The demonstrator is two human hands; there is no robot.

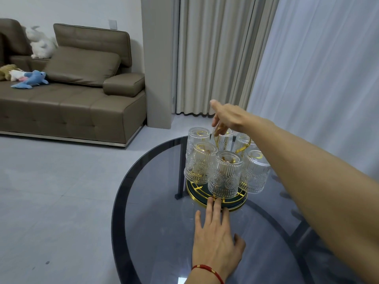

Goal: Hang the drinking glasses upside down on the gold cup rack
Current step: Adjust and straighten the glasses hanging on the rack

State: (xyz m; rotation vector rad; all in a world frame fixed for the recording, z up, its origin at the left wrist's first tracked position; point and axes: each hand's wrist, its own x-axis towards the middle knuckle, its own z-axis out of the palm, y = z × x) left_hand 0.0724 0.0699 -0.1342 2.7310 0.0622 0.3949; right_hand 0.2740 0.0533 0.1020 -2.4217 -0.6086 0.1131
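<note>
Several ribbed clear drinking glasses (224, 174) hang upside down around the gold cup rack, whose round gold-rimmed base (233, 206) stands on the dark glass table (155, 218). My right hand (227, 116) reaches over the glasses from the right, its fingers closed around the rack's gold top handle (217, 132). My left hand (215, 234) lies flat on the table, fingers spread, fingertips touching the front rim of the base. It holds nothing.
The round table's edge curves close on the left, with grey tiled floor (61, 191) beyond. A brown sofa (71, 95) with plush toys stands at the far left. Curtains (307, 68) hang behind and to the right of the table.
</note>
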